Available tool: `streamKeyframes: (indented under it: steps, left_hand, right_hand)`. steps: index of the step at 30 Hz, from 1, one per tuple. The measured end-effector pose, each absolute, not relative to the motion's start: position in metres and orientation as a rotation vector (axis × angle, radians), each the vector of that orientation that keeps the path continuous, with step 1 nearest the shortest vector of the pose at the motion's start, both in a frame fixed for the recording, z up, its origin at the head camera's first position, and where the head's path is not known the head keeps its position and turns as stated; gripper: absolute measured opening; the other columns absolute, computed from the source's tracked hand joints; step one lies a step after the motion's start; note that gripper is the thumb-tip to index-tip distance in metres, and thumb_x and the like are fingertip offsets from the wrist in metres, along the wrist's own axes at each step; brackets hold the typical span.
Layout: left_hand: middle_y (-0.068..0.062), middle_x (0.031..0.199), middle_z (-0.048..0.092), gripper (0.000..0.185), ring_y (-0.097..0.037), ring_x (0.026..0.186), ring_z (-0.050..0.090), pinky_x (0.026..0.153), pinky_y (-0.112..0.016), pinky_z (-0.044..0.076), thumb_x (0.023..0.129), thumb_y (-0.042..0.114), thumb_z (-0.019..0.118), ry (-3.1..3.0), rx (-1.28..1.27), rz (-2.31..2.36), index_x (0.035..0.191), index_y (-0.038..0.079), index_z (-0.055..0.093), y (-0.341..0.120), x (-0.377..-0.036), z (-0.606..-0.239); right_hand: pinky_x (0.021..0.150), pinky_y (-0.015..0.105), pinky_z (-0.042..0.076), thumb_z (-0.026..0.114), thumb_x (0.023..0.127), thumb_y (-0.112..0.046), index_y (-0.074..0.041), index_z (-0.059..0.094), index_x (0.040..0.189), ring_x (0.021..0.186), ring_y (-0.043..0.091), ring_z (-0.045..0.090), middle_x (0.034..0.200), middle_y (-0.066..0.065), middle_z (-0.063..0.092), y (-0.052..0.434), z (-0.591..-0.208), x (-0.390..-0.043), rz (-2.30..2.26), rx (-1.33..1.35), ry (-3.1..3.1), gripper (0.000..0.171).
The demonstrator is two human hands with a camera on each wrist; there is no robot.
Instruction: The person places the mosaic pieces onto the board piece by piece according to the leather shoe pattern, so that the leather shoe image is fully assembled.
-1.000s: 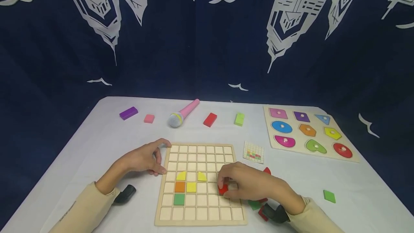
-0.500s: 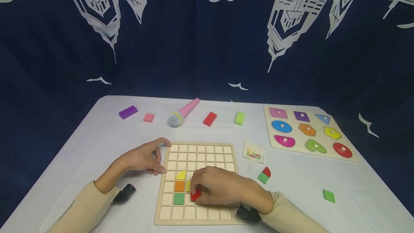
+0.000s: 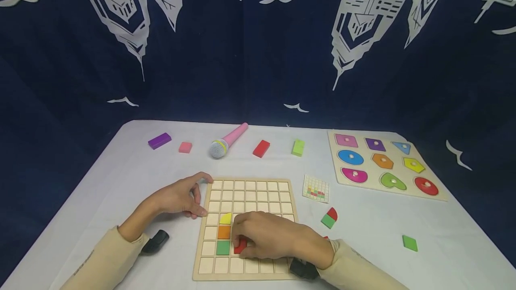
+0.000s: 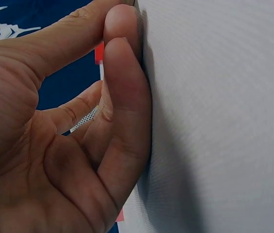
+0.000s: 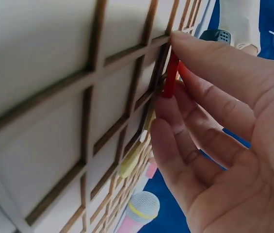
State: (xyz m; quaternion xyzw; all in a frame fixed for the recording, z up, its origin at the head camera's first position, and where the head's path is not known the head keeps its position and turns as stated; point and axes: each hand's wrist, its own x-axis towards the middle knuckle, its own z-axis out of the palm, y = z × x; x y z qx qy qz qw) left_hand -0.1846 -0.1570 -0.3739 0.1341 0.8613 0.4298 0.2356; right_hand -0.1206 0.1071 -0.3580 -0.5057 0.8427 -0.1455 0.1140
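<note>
White cloth covers the desk [image 3: 121, 169], which stands before a dark blue curtain [image 3: 250, 48] printed with white towers. At the desk's far right corner lies a wooden shape puzzle [image 3: 384, 164] with coloured pegged pieces. Near the front edge, at the middle, sits the wooden grid board [image 3: 250, 191] — its cells hold a yellow tile [image 3: 225, 218], an orange tile [image 3: 224, 232] and a green tile [image 3: 222, 248] in one column near its left side.

The right hand [image 3: 268, 236] rests over the board's lower middle, its fingers [image 5: 209, 53] pinching a red tile [image 3: 240, 246] that stands on edge in the cell just right of the green tile; the right wrist view shows the tile tilted against the cell's frame. The left hand [image 3: 181, 198] rests on the desk touching the board's left edge, its fingers [image 4: 127, 97] relaxed and loosely bent, holding nothing.

Along the far edge lie a pink toy microphone [image 3: 227, 140], then a purple block [image 3: 159, 140], a red block [image 3: 261, 148], a light green block [image 3: 298, 147] and a pink block [image 3: 185, 147]. Right of the board lie a small pattern card [image 3: 316, 189], a red-and-green pair of tiles [image 3: 329, 218] and — nearer the right edge — a lone green tile [image 3: 410, 243].
</note>
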Motion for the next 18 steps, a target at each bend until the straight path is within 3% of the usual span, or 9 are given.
streamKeyframes:
  steps: [9,18]
  left_hand:
    - [-0.012,0.084,0.056,0.078,-0.019,0.062,0.064,0.059,-0.032,0.053,0.072,0.005,0.088,2.357,0.375,1.183,0.137,0.012,0.045,-0.1574,-0.1846,-0.3733]
    - [-0.012,0.083,0.056,0.078,-0.018,0.061,0.064,0.059,-0.031,0.052,0.072,0.005,0.088,2.363,0.373,1.18,0.137,0.011,0.045,-0.1565,-0.184,-0.3732]
  right_hand:
    - [0.086,0.008,0.045,0.077,0.088,-0.012,-0.018,0.074,0.098,0.091,-0.005,0.057,0.096,-0.015,0.067,0.1105,-0.3558,-0.1194,-0.428,-1.542,2.434,0.012]
    - [0.079,0.01,0.044,0.08,0.085,-0.019,-0.023,0.074,0.095,0.089,-0.002,0.054,0.094,-0.016,0.061,0.106,-0.3557,-0.1184,-0.376,-1.461,2.516,0.013]
